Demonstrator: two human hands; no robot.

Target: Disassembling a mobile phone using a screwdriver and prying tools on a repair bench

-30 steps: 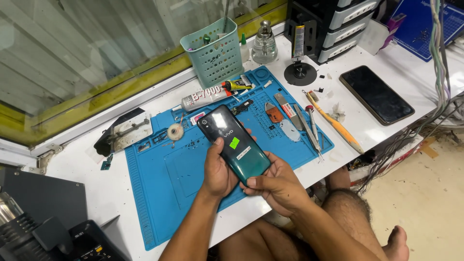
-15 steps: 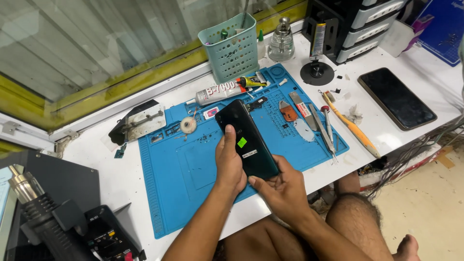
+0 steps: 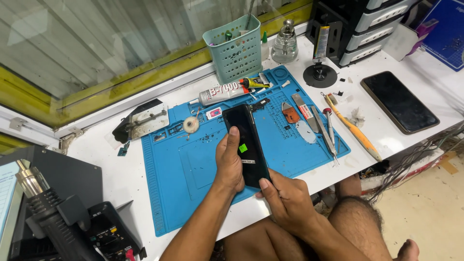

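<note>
I hold a dark smartphone (image 3: pixel 247 140) with a small green sticker over the blue repair mat (image 3: pixel 193 169). My left hand (image 3: pixel 229 162) grips its left edge, thumb lying on the glossy surface. My right hand (image 3: pixel 286 198) clasps the phone's near bottom corner, thumb pressed against the lower end. The phone is tilted, its far end pointing toward the glue tube (image 3: pixel 220 93).
A teal basket (image 3: pixel 235 48), a glass bottle (image 3: pixel 285 46), tweezers and a screwdriver (image 3: pixel 327 128), a yellow-handled brush (image 3: pixel 355 131) and a second phone (image 3: pixel 399 101) lie on the white bench. A hot-air station (image 3: pixel 53 217) stands at the left. My bare knees sit below the bench edge.
The view has shifted so the bench sits further right and the hot-air station shows more. Both hands keep their hold on the phone; its surface now looks darker, less teal.
</note>
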